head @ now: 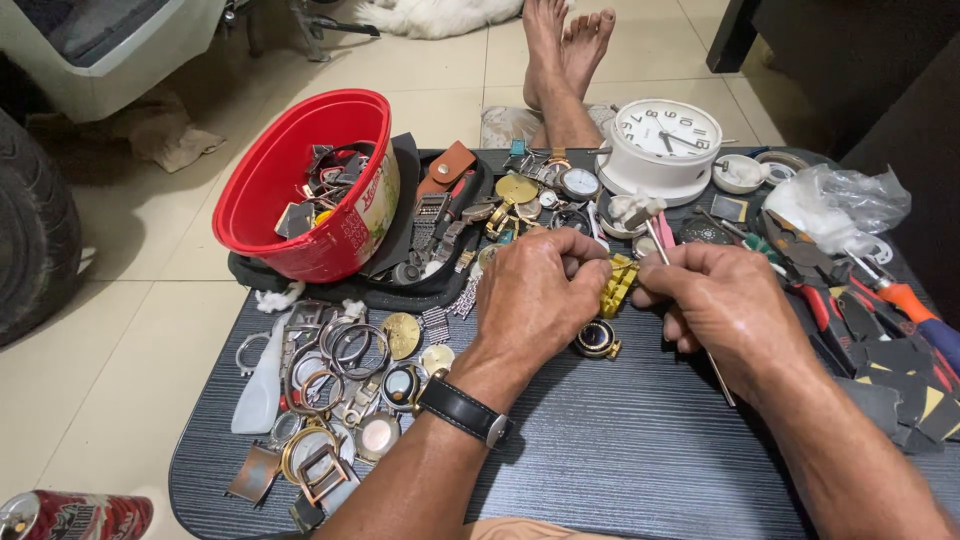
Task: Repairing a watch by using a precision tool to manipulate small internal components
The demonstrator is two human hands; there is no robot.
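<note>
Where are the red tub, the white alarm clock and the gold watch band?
red tub (pixel 262 190), head view, left outer wall.
white alarm clock (pixel 667 130), head view, dial face.
gold watch band (pixel 618 285), head view, links between the hands.

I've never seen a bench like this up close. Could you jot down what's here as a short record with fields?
Surface: dark striped table
Left hand: pinches a gold watch band; black strap watch on that wrist
Right hand: holds a thin metal tool at the band
Below the hands: gold watch case
Left side: red tub of parts, loose watch cases
Back: white alarm clock
Right edge: red-handled pliers
</note>
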